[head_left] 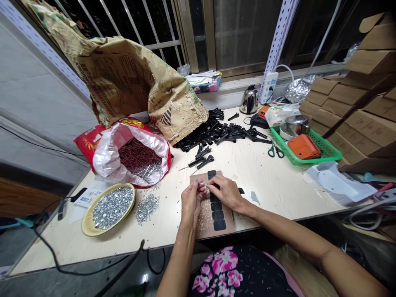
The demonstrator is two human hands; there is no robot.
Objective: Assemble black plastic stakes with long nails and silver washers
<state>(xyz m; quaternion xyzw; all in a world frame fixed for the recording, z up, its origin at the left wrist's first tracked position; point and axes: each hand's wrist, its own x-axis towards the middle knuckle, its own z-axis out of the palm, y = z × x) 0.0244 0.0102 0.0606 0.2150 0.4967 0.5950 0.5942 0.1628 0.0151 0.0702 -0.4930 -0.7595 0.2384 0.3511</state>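
Note:
My left hand [192,202] is closed, thumb and fingertips pinched together at one end of a thin metal rod [204,184]. Whatever else sits in that pinch is too small to make out. From the other side my right hand [227,193] grips the rod between thumb and fingers. Both hands are over a brown board [227,214] that carries a column of black rounded pads [218,215] and a scatter of small pale bits [204,216]. Just beyond the board lie black-handled pieces [204,161] with thin metal shafts.
At left are a yellow bowl of metal washers [113,208], loose washers [147,208] and a red bag of long screws [139,159]. Behind stand a paper sack [173,107] and a black pile [222,132]. Scissors [275,152], a green basket [329,154] and cardboard boxes [368,128] are right.

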